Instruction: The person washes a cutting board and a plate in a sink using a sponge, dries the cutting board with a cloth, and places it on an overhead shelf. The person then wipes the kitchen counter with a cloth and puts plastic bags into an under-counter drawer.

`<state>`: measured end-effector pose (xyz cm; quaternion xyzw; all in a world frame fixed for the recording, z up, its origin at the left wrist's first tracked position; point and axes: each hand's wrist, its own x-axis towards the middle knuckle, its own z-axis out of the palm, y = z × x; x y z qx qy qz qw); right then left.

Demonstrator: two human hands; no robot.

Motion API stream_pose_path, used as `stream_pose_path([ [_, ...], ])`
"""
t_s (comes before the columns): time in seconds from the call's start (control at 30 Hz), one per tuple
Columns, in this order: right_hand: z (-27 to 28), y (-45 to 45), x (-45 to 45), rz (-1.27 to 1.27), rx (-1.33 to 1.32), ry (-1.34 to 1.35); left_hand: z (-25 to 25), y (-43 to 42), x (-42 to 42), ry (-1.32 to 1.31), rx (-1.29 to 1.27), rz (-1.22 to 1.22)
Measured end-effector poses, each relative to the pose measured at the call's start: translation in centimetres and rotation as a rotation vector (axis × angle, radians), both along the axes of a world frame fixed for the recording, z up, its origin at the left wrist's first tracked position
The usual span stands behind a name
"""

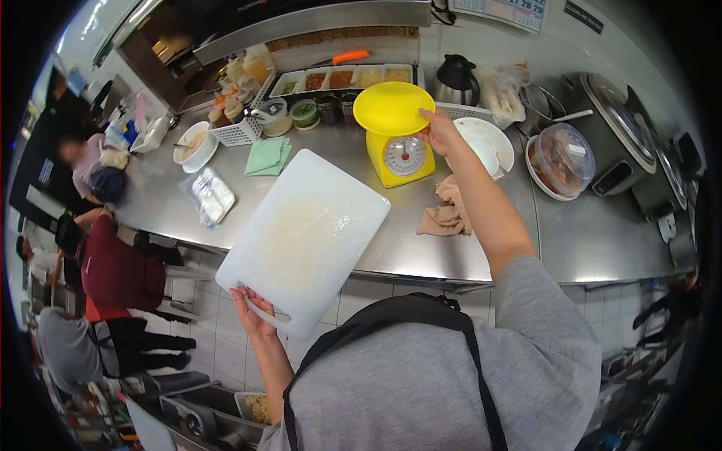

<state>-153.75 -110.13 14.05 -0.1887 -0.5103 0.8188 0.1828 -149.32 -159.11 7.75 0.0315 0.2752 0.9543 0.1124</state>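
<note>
My left hand [254, 316] is closed around the handle end of a white cutting board [308, 218], which is held tilted over the counter's front edge. Its surface looks wet, with a yellowish stain in the middle. At the rim of a yellow bowl [393, 105], my right hand [440, 134] pinches the edge. This bowl sits at the top of a yellow kitchen scale [400, 159] with a round dial; whether it is lifted off I cannot tell. Below my right forearm lies a crumpled brown cloth [445, 214], with a white bowl [496, 139] behind the wrist.
On the steel counter [481, 259] are a folded green cloth [267, 155], a plastic bag [208, 197] and a covered bowl [560, 161]. Ingredient trays [342, 79] line the back. A large cooker [613, 128] stands right. Several people, one in maroon [120, 263], are at left.
</note>
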Motion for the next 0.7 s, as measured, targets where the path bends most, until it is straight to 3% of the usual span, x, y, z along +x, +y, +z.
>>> stream_pose_path([
  [0.17, 0.1, -1.0, 0.5, -0.008, 0.058, -0.084, 1.0, 1.3, -2.6, 0.003, -0.016, -0.095],
  [0.23, 1.3, -1.5, 1.2, -0.059, 0.08, -0.107, 2.9, 3.1, -2.1, -0.038, -0.139, 0.054],
  [0.3, 1.6, -1.1, 2.2, -0.1, 0.175, -0.203, 2.0, 2.2, -2.7, 0.031, -0.097, -0.05],
  [0.33, 1.3, -1.2, 3.0, -0.296, 0.359, -0.186, 1.4, 1.4, -3.0, 0.095, -0.047, -0.146],
  [0.37, 0.6, -1.0, 4.4, -0.303, 0.351, -0.196, 0.7, 0.6, -3.3, 0.088, -0.054, -0.156],
  [0.43, -1.0, -0.8, 8.7, -0.221, 0.917, -0.125, -0.2, -0.6, -3.8, 0.072, -0.066, -0.114],
  [0.5, -2.7, -2.8, 13.1, 0.021, 1.05, -0.204, 1.0, 0.3, -3.5, 0.07, -0.087, -0.108],
  [0.57, -5.9, -4.6, 16.2, -0.036, 1.468, -0.28, 1.7, 1.1, -4.1, 0.1, -0.206, -0.042],
  [0.6, -7.3, -5.4, 17.2, -0.058, 1.464, -0.298, 2.0, 1.8, -4.7, 0.104, -0.206, -0.068],
  [0.67, -9.6, -6.8, 18.7, -0.337, 1.759, -0.453, 2.4, 3.1, -6.0, 0.126, -0.18, -0.217],
  [0.7, -10.2, -6.9, 19.2, -0.348, 1.747, -0.474, 2.7, 3.5, -6.7, 0.135, -0.173, -0.29],
])
